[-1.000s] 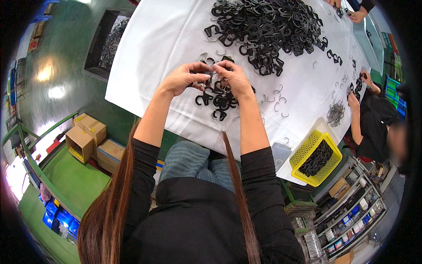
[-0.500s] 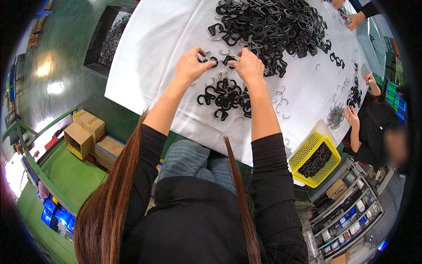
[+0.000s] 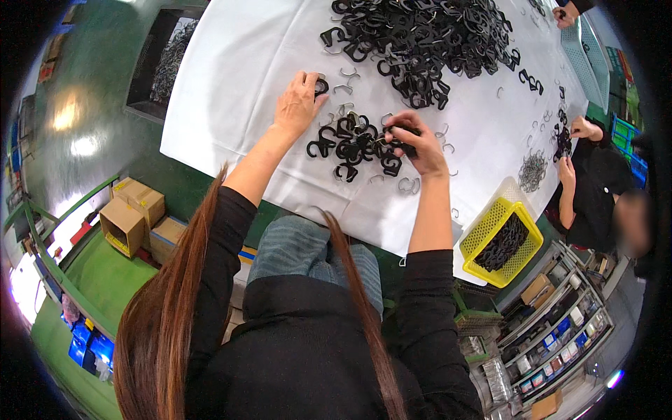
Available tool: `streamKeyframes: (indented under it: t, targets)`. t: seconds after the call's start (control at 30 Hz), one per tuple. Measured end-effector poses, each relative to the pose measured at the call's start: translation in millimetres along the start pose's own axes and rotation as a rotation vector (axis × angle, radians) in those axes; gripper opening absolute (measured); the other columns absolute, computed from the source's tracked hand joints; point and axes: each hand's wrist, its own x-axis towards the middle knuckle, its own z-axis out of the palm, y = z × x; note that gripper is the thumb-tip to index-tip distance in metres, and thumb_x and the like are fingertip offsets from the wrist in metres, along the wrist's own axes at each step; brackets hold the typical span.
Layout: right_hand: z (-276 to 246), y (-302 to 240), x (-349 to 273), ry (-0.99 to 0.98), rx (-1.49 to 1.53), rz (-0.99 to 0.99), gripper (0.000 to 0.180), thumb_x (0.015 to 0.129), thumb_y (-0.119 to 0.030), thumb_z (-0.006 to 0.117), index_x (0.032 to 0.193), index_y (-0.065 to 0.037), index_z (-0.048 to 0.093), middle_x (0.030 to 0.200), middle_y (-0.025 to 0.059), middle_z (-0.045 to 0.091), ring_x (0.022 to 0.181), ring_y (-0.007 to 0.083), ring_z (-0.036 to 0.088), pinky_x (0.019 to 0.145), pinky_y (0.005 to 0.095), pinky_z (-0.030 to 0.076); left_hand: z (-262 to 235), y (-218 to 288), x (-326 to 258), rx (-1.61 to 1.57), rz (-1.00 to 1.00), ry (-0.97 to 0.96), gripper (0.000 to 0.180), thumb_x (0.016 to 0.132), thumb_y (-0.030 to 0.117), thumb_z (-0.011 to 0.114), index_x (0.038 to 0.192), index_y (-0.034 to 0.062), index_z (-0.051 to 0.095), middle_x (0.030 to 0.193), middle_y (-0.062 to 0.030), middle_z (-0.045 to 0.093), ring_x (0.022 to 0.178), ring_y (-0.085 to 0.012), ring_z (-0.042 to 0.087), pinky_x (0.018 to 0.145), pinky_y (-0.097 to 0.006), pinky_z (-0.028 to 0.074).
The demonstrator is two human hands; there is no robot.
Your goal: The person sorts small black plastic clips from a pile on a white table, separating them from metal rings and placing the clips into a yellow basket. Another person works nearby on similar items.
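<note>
On the white-covered table, my left hand pinches a black C-shaped clip, partly hidden by the fingers. My right hand is curled around black clips, and I cannot make out how many. It hovers at the right edge of a small heap of black clips. Thin silvery C-shaped pieces lie loose between my hands. Farther off spreads a large pile of black clips, some with metal pieces showing in them.
A yellow basket holding black clips stands at the table's right edge. Beside it is a small pile of metal pieces. Another person's hands work at the right. A dark bin of metal parts stands at the left.
My right hand has come nearer and to the right, from the loose pieces to the small heap, and now grips black clips. My left hand stays in nearly the same place with a clip.
</note>
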Motion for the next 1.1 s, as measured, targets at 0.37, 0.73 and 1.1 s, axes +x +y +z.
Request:
streamKeyframes:
  t: [0.37,0.73,1.1]
  targets:
    - [63,42,40,0.439,-1.145,-0.22,0.025,0.069,-0.027,0.074,0.081,-0.007,0.066,0.085,0.0083,0.066,0.078,0.0247,0.062,0.069,0.0343,0.048,-35,-26,6,-0.361,-0.067,0.097,0.019,0.083,0.012,0.053,0.096,0.0048,0.066,0.091,-0.0096,0.066,0.078,-0.0186,0.063,0.063,-0.032,0.051]
    - [28,56,-6,0.144,-0.79,-0.189,0.015,0.072,-0.015,0.07,0.082,-0.005,0.065,0.072,0.006,0.064,0.066,0.0155,0.06,0.062,0.0298,0.046,-30,-44,-53,-1.385,-0.71,-0.322,0.028,0.083,0.008,0.059,0.111,0.0058,0.059,0.095,-0.0047,0.064,0.083,-0.0129,0.061,0.07,-0.028,0.053]
    - [71,93,-6,0.416,-1.649,-0.375,0.041,0.062,-0.021,0.078,0.096,-0.013,0.057,0.098,0.0045,0.061,0.087,0.0247,0.062,0.07,0.0384,0.05,-53,-22,-70,-1.272,-0.626,-0.207,0.021,0.082,0.012,0.058,0.099,0.0019,0.064,0.086,-0.0028,0.065,0.075,-0.0128,0.062,0.066,-0.029,0.053]
